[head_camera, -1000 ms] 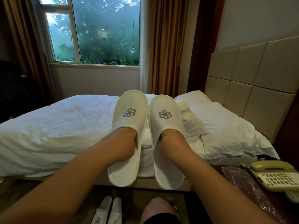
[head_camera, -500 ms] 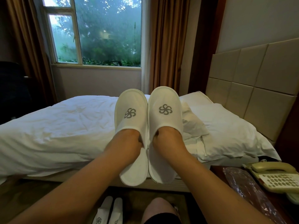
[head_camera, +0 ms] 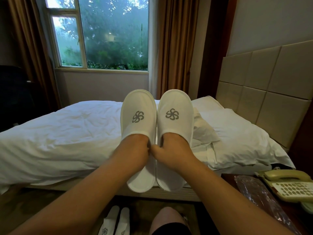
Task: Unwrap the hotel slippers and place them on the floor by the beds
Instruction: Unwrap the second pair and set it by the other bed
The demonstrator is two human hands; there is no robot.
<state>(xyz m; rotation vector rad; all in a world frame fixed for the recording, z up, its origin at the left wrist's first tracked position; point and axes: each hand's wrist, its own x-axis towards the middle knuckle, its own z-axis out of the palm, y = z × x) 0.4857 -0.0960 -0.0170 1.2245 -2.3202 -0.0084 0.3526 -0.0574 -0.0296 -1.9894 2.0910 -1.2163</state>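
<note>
Two white hotel slippers with grey pinwheel logos are held up in front of the bed, toes up, side by side and touching. My left hand [head_camera: 133, 150] is pushed into the left slipper [head_camera: 138, 116], and my right hand [head_camera: 172, 148] into the right slipper [head_camera: 175, 112]. The fingers are hidden under the toe covers. Both thumbs show at the inner edges, curled against the soles. A second pair of white slippers [head_camera: 115, 223] lies on the floor below, close to the bed base.
The white bed [head_camera: 59, 141] with pillows [head_camera: 237, 138] fills the middle, its headboard at right. On the nightstand at right lie a clear plastic wrapper [head_camera: 259, 197] and a beige phone [head_camera: 288, 185]. My knee [head_camera: 169, 219] shows at the bottom.
The two slippers have come together from a small gap until their inner edges touch, and both have risen slightly. My thumbs now meet between them.
</note>
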